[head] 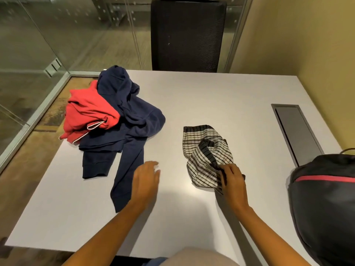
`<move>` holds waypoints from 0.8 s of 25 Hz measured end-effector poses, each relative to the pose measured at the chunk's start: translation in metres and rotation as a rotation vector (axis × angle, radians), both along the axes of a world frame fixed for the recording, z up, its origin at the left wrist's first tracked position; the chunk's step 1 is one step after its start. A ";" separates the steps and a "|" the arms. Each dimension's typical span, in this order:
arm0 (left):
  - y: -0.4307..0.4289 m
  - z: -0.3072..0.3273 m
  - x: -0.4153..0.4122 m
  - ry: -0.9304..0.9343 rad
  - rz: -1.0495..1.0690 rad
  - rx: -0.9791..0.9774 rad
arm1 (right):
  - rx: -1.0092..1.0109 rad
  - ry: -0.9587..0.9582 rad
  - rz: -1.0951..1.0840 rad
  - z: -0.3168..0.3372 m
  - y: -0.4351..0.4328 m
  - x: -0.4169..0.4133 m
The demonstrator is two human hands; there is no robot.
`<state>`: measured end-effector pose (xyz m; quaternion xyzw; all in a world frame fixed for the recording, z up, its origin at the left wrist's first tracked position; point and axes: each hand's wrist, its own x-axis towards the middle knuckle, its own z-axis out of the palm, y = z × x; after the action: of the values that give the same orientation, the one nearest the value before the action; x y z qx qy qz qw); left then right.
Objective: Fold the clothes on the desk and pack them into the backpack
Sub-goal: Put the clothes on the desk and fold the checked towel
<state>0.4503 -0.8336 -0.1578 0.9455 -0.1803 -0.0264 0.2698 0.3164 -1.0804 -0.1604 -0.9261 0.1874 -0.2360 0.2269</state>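
Head view. I see the fingers (pixel 223 170) of the right hand (pixel 233 181) pinched shut on the dark waistband edge of the striped shorts (pixel 205 156), a crumpled white garment with dark stripes; its near corner is gathered under this grip, and the rest lies on the grey tabletop (pixel 211 96). The left hand (pixel 147 176) is spread flat, its fingers wide and holding nothing; it is blurred, and I cannot tell whether the palm touches the surface. It lies just beside one leg of the navy garment (pixel 132 112), whose two cuffed ends trail toward the near edge. That garment is heaped at the far left of the tabletop, partly over a red garment (pixel 86 110) with white piping, which overhangs the left edge. The black backpack (pixel 324 208), with a red stripe across it, stands at the near right corner, apart from the shorts. A grey cable hatch (pixel 296 131) is set into the tabletop on the right. A black chair (pixel 187 35) stands beyond the far edge.
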 end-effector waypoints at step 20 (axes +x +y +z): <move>-0.079 0.169 0.067 -0.390 -0.177 -0.563 | 0.040 -0.174 0.153 0.084 -0.038 0.039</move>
<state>0.5172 -0.9122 0.0111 0.8022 -0.3097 0.1821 0.4769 0.3555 -1.1187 -0.0762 -0.9090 0.1007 -0.2937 0.2782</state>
